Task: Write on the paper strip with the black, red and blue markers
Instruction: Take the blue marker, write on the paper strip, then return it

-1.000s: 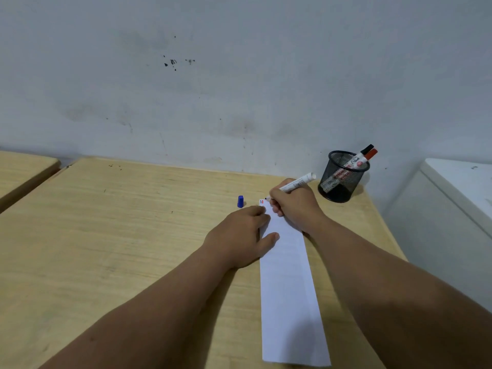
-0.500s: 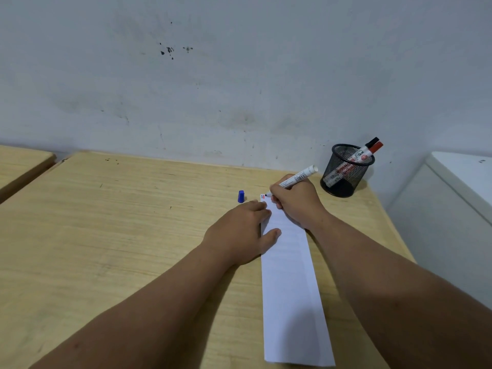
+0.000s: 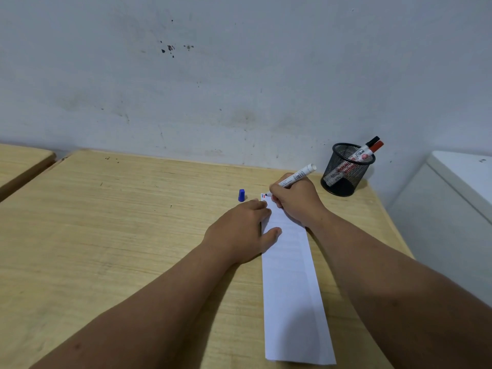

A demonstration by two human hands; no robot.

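A long white paper strip [image 3: 290, 283] lies lengthwise on the wooden desk [image 3: 119, 222]. My left hand [image 3: 239, 233] rests flat on the strip's left edge near its far end, pinning it. My right hand [image 3: 295, 201] grips an uncapped white-barrelled marker [image 3: 295, 178], whose tip touches the strip's far left corner beside small red and blue marks. The blue cap [image 3: 241, 195] stands on the desk just left of the strip. The black and red markers [image 3: 368, 150] stand capped in a black mesh cup [image 3: 346, 169].
The mesh cup sits at the desk's back right corner against the wall. A white cabinet [image 3: 458, 198] stands to the right of the desk. A second wooden desk [image 3: 18, 166] adjoins on the left.
The hands and marker stay at the strip's far corner; only slight shifts of the pen tip and of the camera view.
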